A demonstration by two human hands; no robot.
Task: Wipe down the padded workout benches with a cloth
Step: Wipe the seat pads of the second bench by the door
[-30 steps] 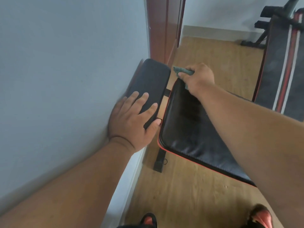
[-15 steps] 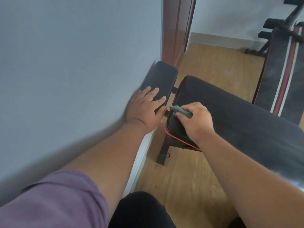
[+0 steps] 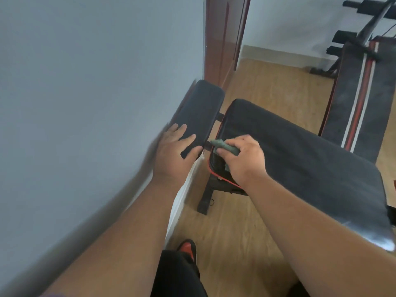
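A black padded bench [image 3: 300, 159] with red piping runs from the centre to the lower right. Its smaller black pad [image 3: 203, 110] stands against the grey wall. My right hand [image 3: 242, 159] is closed on a grey-green cloth [image 3: 225, 146] and presses it on the near-left corner of the large pad. My left hand [image 3: 173, 153] lies flat on the near end of the small pad, fingers spread, thumb hooked over its edge. A second black bench [image 3: 362, 99] with red and white stripes stands at the far right.
The grey wall [image 3: 85, 103] fills the left side, with a brown door frame [image 3: 222, 39] beyond the small pad. Wooden floor [image 3: 267, 82] lies between the benches. The bench's black foot [image 3: 205, 200] rests near the skirting. My red-and-black shoe [image 3: 187, 249] is below.
My right hand has pulled the cloth from the far end of the large pad back to its near-left corner. The left hand stays on the small pad. The view has risen.
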